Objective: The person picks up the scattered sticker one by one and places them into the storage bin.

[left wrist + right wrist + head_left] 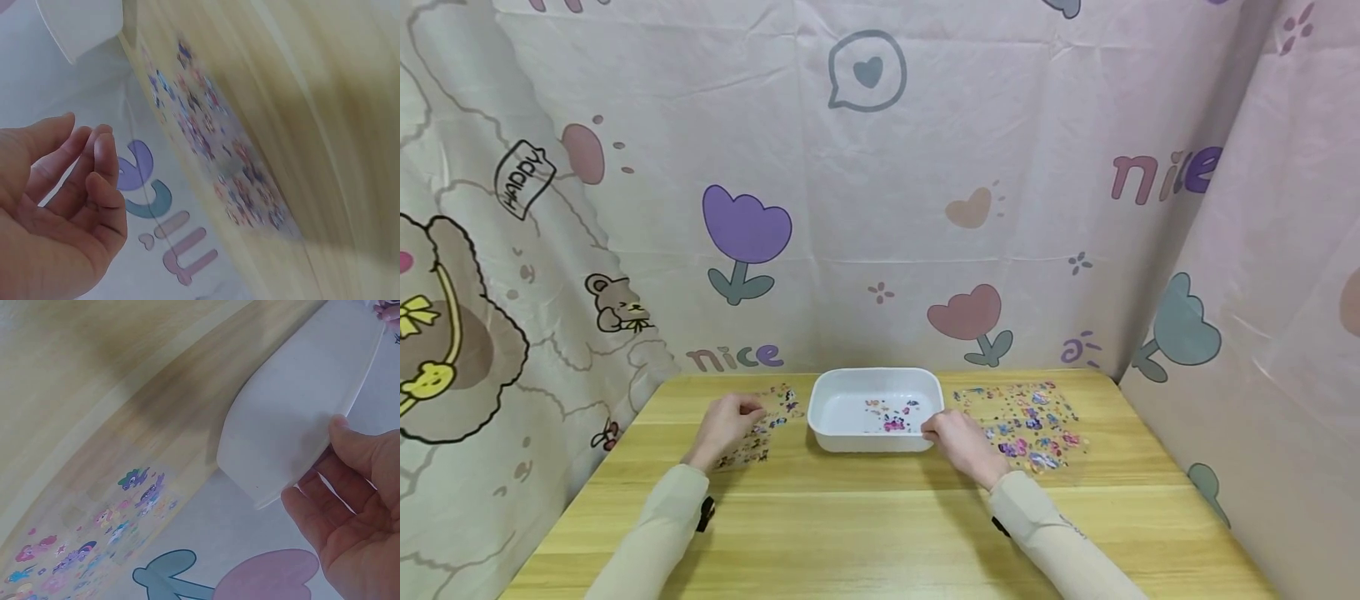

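Note:
A white rectangular basin stands at the back of the table, with small colourful cartoon stickers inside. At its right front corner my right hand grips the rim; in the right wrist view, thumb and fingers meet the edge of the basin. My left hand hovers over the clear sticker sheet left of the basin. Close up, the left hand has loosely bent fingers, with nothing visible between them. Another clear sticker sheet, with cartoon ponies, lies right of the basin, partly behind my right wrist.
The light wood table ends at a printed curtain just behind the basin. More curtain hangs along the left and right sides. Both forearms, in pale sleeves, reach in from the front edge.

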Demonstrator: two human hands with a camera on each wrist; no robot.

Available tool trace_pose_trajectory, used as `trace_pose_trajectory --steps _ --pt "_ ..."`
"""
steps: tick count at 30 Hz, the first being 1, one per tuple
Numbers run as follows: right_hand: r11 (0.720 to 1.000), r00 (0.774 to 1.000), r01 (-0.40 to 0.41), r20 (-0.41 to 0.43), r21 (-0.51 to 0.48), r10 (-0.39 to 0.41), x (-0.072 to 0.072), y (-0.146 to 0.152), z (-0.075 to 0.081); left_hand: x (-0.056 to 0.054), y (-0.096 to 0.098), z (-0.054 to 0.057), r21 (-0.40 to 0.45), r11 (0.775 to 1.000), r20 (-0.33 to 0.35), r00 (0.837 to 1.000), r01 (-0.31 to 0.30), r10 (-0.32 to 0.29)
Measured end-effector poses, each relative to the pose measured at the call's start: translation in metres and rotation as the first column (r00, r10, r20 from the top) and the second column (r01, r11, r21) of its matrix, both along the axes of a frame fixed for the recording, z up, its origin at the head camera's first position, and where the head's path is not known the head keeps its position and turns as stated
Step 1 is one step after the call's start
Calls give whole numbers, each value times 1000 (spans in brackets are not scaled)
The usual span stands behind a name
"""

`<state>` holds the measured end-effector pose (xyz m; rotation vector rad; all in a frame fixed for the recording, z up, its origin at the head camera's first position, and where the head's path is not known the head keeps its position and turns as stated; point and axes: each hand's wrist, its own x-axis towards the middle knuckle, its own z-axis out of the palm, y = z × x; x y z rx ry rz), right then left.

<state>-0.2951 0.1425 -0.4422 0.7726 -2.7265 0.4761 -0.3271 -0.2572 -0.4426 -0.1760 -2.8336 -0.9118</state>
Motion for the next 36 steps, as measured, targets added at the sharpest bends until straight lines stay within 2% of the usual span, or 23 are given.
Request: trace_pose_trajectory --steps 7,13,21,28,32,36 --pt "1000 1000 3 2 6 -3 -1 0 -1 1 -13 0 -35 999 32 999 -41 42" --pt "1000 1000 13 6 16 -13 -1 1 -1 1 -24 -4 -63 997 38 998 -39 42" --pt "1000 999 14 44 10 -15 0 0 -1 -5 -39 -8 -130 989 123 989 -65 81" --pt "999 999 28 24 25 -29 -1 0 -1 -13 -45 -11 -252 966 161 981 -65 108" --pt "999 999 34 15 32 -35 -1 -1 -1 -17 -48 -12 -266 963 182 978 -49 100" --pt "999 1000 28 13 26 -28 -2 -1 -1 -20 -50 -13 -265 964 253 963 -21 90"
